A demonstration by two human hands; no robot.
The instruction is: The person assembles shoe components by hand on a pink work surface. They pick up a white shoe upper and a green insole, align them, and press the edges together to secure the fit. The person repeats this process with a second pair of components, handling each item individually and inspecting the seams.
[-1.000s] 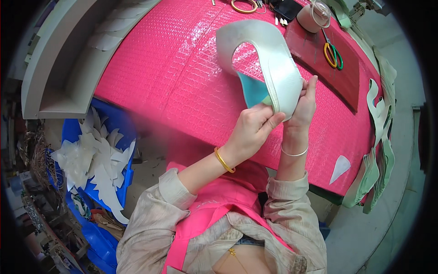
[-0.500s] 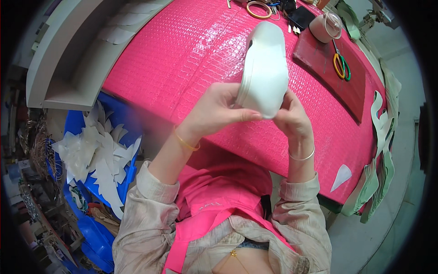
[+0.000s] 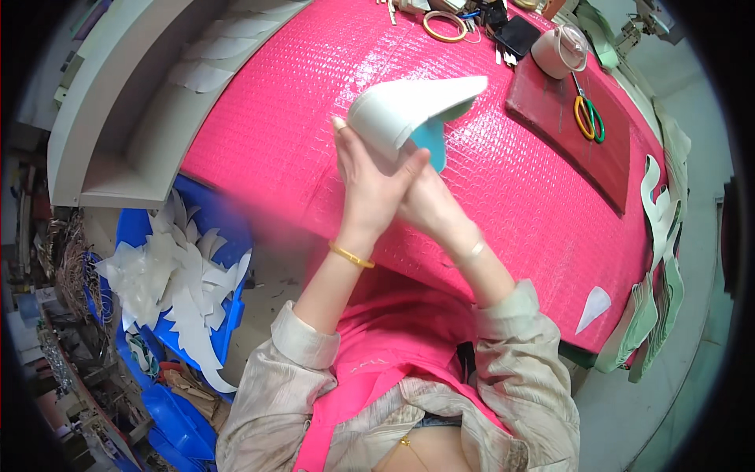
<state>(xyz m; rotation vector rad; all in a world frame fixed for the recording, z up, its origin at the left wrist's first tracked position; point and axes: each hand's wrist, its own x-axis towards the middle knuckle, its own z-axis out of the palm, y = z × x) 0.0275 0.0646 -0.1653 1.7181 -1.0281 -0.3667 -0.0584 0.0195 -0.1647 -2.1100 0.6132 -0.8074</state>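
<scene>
White, smooth, leather-like sheeting made up the curved, moulded piece point(image 3: 393, 114) at the upper middle of the frame, its turquoise lining point(image 3: 434, 147) showing on the right. My left hand point(image 3: 368, 187) lay against its lower left side, fingers stretched upward, thumb spread apart; I couldn't tell whether it pinched the rim. My right hand point(image 3: 429, 203) sat behind that thumb, its fingers hidden, so its grip couldn't be told either. To my mind, a loose hold could have let the piece twist or drop, and uneven thumb pressure might have creased its outer skin or buckled the tip pointing right.

Beneath spread a glossy, pink, textured table covering point(image 3: 275, 134). A dark red, flat board point(image 3: 582, 161) at the upper right bore orange-and-green-handled scissors point(image 3: 580, 102), with a white, lidded pot point(image 3: 550, 55) at its top corner. Lower right, a white, teardrop-shaped offcut point(image 3: 595, 307) lay near layered, pale green strips point(image 3: 668, 295). At left, a blue plastic bin point(image 3: 237, 311) held jagged white scraps point(image 3: 185, 275) below a grey, boxy shelf point(image 3: 67, 149).
</scene>
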